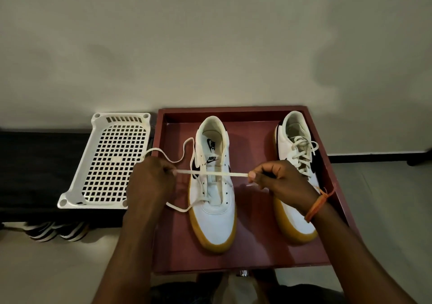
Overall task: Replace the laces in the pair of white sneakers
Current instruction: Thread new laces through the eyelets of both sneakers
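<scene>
Plain wall behind, pale floor; a red tray (243,260) held both sneakers. You had the lace (211,174) stretched taut across the left sneaker (214,182), left hand (152,177) & right hand (284,178) each pinching an end. My read: even both ends w/ the bottom eyelets before crossing. Sneaker's long axis ran near-far, toe toward you, heel far. Right sneaker (298,154) sat laced, same heading.
</scene>
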